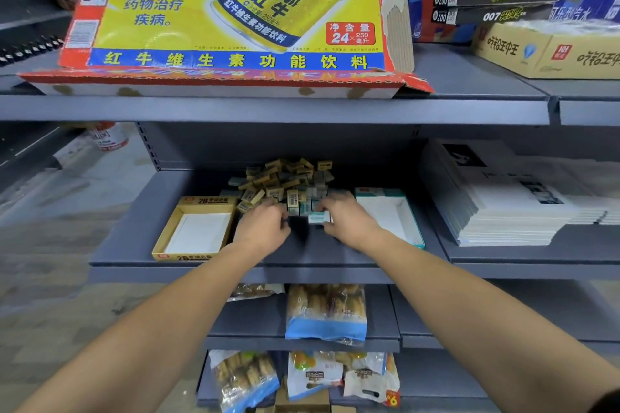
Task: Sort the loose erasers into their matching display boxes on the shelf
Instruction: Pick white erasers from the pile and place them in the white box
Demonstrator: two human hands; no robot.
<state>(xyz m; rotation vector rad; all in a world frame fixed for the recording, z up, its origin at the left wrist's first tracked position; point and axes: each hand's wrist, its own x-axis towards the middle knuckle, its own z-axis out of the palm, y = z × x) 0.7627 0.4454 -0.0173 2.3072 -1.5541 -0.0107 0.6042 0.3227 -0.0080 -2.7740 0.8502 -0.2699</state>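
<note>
The yellow box [196, 231] and teal box [399, 214] are sitting outside either hand. The eraser pile [285, 181] is lying just beyond the fingertips. The right hand [345, 216] is pinching a teal-sleeved eraser [318, 219]; it is probably light and firm, best gripped by its long edges. The left hand [263, 223] is curling into the pile, its grasp unclear.

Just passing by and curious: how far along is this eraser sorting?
Barely started. The yellow box and teal box both look empty. The right hand holds a teal eraser; the left hand reaches into the pile, which remains unsorted.
</note>
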